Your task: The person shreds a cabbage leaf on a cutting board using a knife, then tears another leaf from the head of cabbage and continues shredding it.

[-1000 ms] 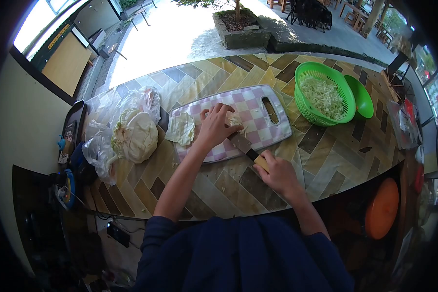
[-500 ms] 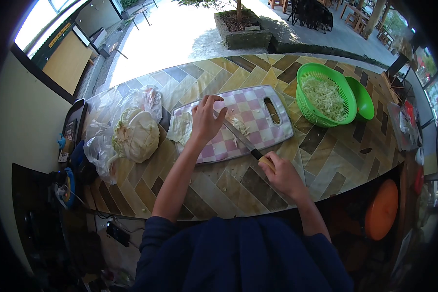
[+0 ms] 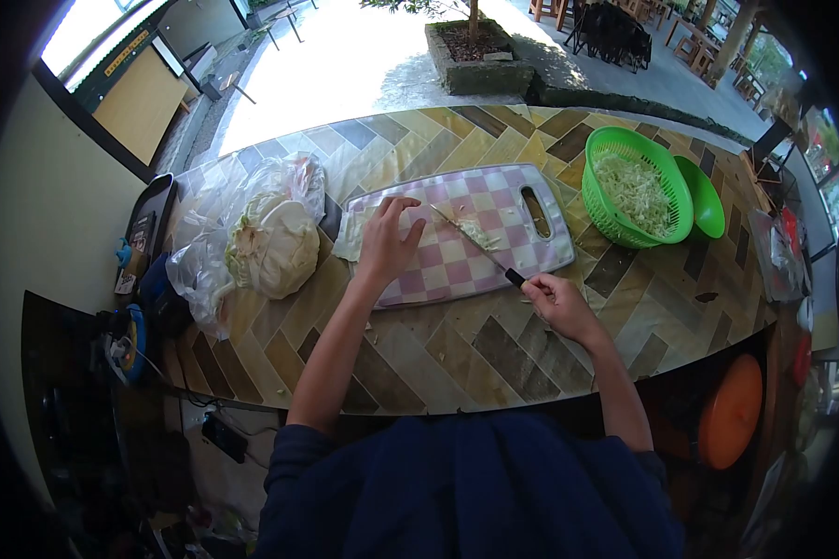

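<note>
The person's right hand [image 3: 561, 306] is closed around the handle of a knife [image 3: 483, 249], at the near right part of a pink-and-white checkered cutting board [image 3: 457, 274]. The blade slants over the board, its tip pointing away and to the left, just beside a small pile of shredded cabbage [image 3: 478, 233] near the board's middle. The left hand [image 3: 387, 250] is over the board's left part, fingers curved and thumb held apart from them, with nothing visible between them. It is beside a pale cabbage leaf [image 3: 350, 235] at the board's left end; whether they touch cannot be told.

Left of the board, a partly cut cabbage head [image 3: 275, 250] sits against a clear plastic bag [image 3: 199, 256]. Right of the board, a green basket [image 3: 611, 214] holds more cabbage shreds [image 3: 636, 191], with a green bowl [image 3: 706, 197] just beyond its right side. The board lies on a table [image 3: 494, 359] with a herringbone pattern.
</note>
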